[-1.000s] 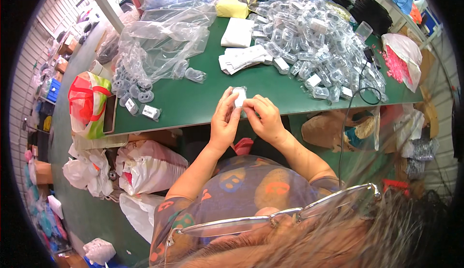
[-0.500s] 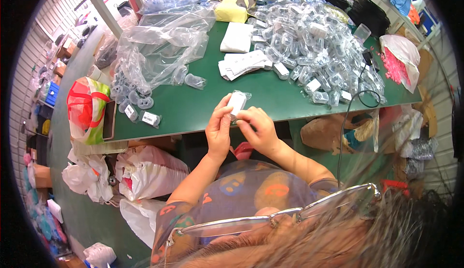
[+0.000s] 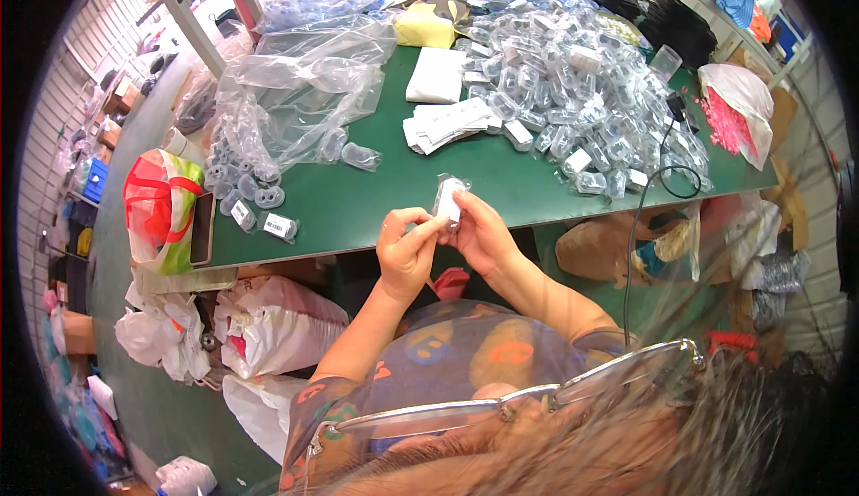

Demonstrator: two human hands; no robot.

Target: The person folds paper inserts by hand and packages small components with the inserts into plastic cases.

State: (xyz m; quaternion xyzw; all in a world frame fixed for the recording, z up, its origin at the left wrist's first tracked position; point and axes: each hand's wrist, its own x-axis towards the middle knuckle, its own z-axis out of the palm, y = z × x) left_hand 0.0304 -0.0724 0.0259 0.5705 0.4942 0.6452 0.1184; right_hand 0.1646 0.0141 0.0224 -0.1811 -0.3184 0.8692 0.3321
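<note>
left hand: i see my left hand (image 3: 404,250) raised at the near edge of the table, fingers curled together and pinched on the small clear plastic blister pack with a white insert (image 3: 449,199).
right hand: my right hand (image 3: 479,232) sits just right of the left one, touching it, fingers closed on the same pack from the right side.
pack: it stands roughly upright between both hands, lifted clear above the flat green table top (image 3: 358,205), near its near edge.
far right: i see a big heap of clear plastic blister shells (image 3: 582,93) spread over the table.
far middle: a loose stack of white paper cards (image 3: 452,124) lies just left of the heap.
far left: a crumpled clear plastic bag (image 3: 295,93) holds more round clear shells.
left edge: a red and green carrier bag (image 3: 161,209) hangs beside the table.
</note>
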